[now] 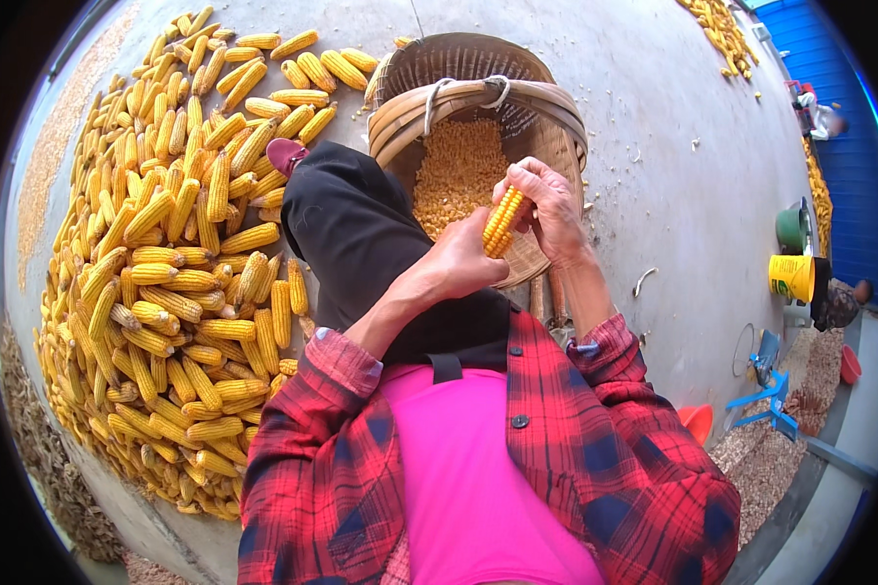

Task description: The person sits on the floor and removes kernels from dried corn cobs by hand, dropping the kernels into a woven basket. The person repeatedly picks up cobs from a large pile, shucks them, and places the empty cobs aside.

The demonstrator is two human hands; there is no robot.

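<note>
From afar, I see one yellow corn cob, densely kernelled, held aslant, top leaning right, just above and right of frame centre.

Bright, diffuse daylight is spreading over the grip, where the corn cob, left hand and right hand are showing fairly crisply, with only soft shading. Beyond the grip, the inside of the basket is holding mild shadow. Right of the grip, the concrete floor is reflecting pale light, and farther out a thin white glare is streaking the blue wall. Far from the grip, fisheye distortion is bending straight edges, small details are blurring and black is framing the corners.
</note>
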